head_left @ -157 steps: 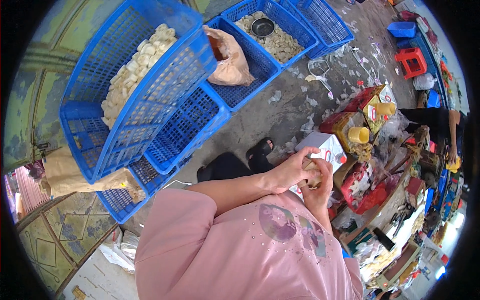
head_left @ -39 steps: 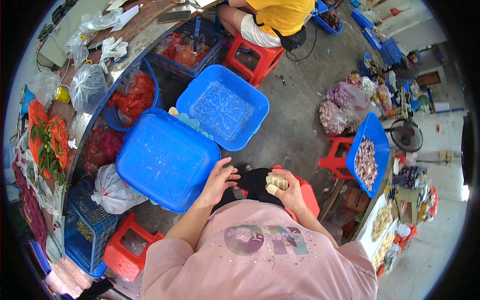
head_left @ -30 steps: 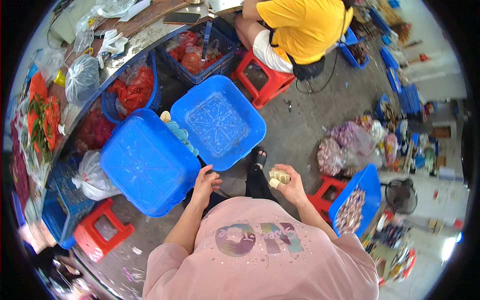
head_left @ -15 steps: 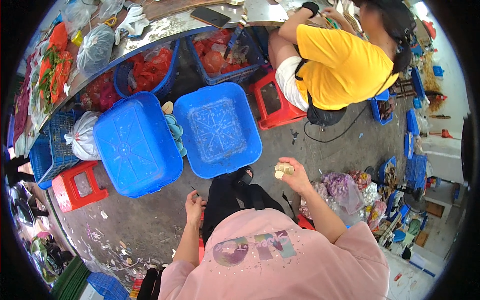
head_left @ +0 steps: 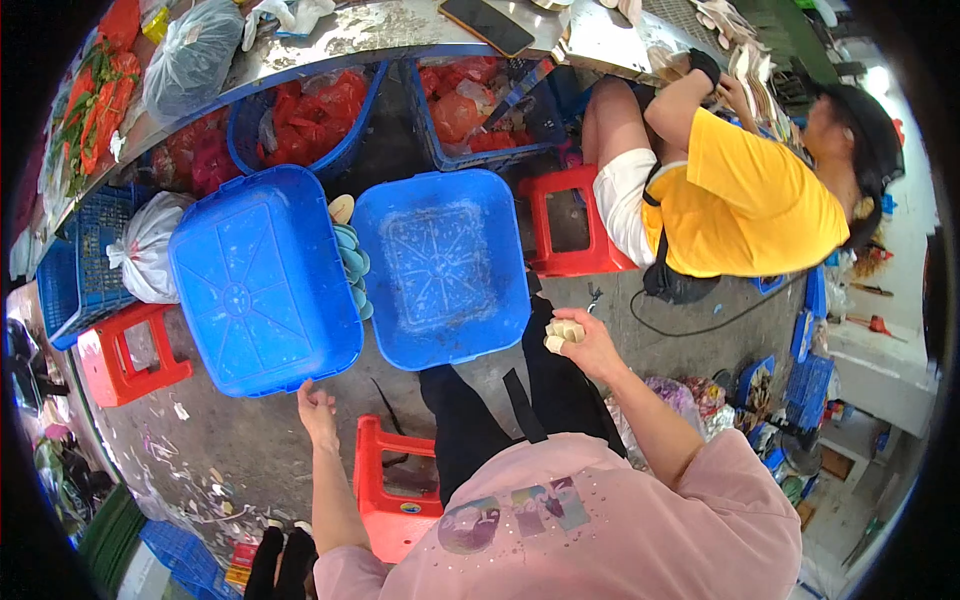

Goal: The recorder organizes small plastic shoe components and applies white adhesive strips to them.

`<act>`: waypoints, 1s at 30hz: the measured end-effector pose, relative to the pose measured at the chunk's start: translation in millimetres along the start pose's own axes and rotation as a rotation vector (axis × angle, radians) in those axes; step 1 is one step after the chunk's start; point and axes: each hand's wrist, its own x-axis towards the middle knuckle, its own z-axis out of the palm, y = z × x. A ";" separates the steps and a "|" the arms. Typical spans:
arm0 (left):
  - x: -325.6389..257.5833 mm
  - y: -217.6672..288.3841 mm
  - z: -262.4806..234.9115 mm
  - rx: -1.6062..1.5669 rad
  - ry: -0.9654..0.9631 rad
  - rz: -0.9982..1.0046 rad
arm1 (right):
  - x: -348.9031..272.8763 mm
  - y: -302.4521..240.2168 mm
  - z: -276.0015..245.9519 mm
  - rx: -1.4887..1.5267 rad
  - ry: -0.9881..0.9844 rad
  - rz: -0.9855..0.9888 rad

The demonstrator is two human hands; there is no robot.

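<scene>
My right hand (head_left: 585,348) is closed around a small bunch of cream-coloured flat pieces (head_left: 564,334); their exact kind is not clear. It is beside the right edge of an open blue tub (head_left: 440,265) with a scuffed bottom. My left hand (head_left: 318,410) holds nothing, its fingers loosely apart, at the near rim of a second blue tub (head_left: 262,290) whose ribbed underside faces up. Whether the fingertips touch that rim, I cannot tell. Teal sole-shaped pieces (head_left: 352,265) stick out between the two tubs.
A red stool (head_left: 385,500) stands by my left leg, another (head_left: 135,355) at the left. A person in a yellow shirt (head_left: 760,200) sits on a red stool (head_left: 570,225) at the workbench (head_left: 400,35). Baskets with red bags (head_left: 315,120) lie under it; a cable (head_left: 720,322) crosses the floor.
My left hand has moved left and away from my body to the upside-down tub's near rim. My right hand still holds the cream pieces. The red stool beside my leg has come into fuller view.
</scene>
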 end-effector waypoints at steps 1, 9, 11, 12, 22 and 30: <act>-5.8 14.6 11.9 -0.013 0.006 0.004 | 12.4 -4.2 -6.8 -0.019 -0.015 -0.021; 16.3 -4.4 140.0 0.147 -0.046 0.240 | 215.0 47.2 -5.6 0.043 -0.128 -0.118; 35.7 10.1 189.4 0.228 -0.089 0.262 | 266.0 52.7 1.9 0.100 -0.085 -0.137; 49.7 18.7 219.0 0.300 -0.104 0.343 | 294.7 63.0 6.0 0.199 -0.076 -0.146; 214.8 78.5 433.2 0.485 -0.095 0.803 | 530.5 76.4 50.2 -0.001 -0.083 -0.433; 284.6 120.3 531.5 0.623 0.014 1.201 | 681.4 81.4 30.6 0.296 -0.060 -0.317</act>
